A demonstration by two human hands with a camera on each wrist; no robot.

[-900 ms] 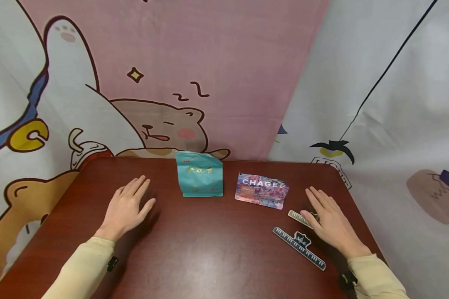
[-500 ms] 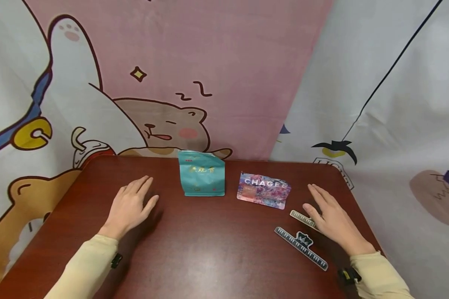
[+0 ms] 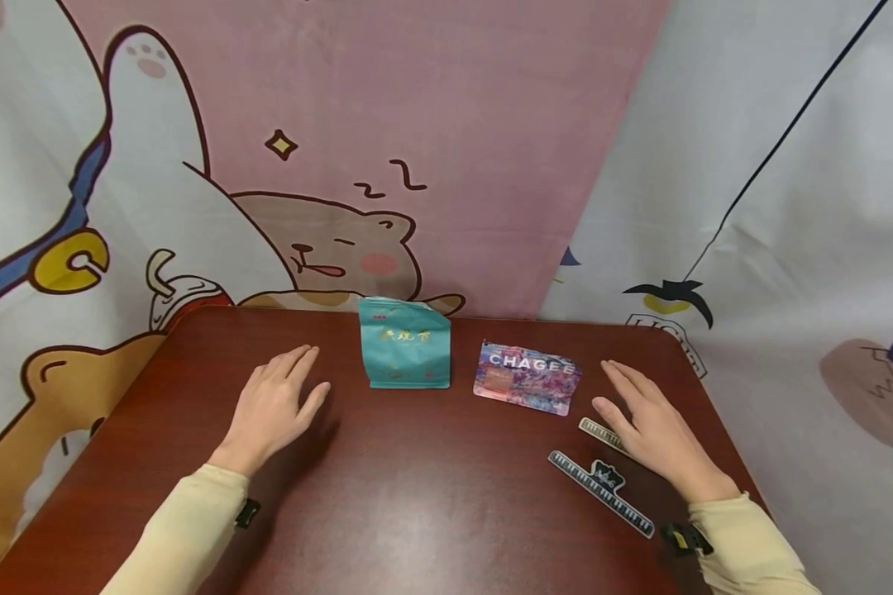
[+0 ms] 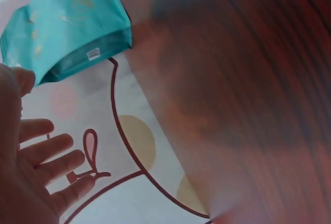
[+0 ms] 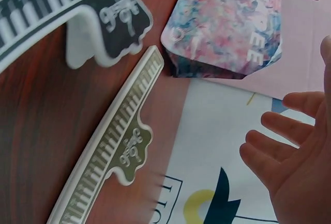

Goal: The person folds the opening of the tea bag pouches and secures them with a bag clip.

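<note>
A teal pouch (image 3: 405,345) with gold lettering stands at the back of the table. My left hand (image 3: 271,409) hovers to its left with fingers extended, holding nothing; in the left wrist view the pouch (image 4: 72,22) lies past the thumb. To the right of the teal pouch is a pink and blue CHAGEE pouch (image 3: 527,378). My right hand (image 3: 662,434) is held over a cream piano-key clip (image 3: 599,433), partly hiding it in the head view. Its fingers are straight and grip nothing. Nearer the front lies a black piano-key clip (image 3: 601,493). The right wrist view shows the cream clip (image 5: 111,146) whole along most of its length.
A reddish-brown wooden table (image 3: 417,512) carries everything. Behind its back edge hangs a cartoon-printed cloth (image 3: 484,165), which also runs down both sides. Each wrist wears a dark strap device (image 3: 247,512) over a cream sleeve.
The left hand has shifted slightly right toward the teal pouch. My right hand has moved a little left. The head view has drifted slightly; pouches and clips stay in place on the table.
</note>
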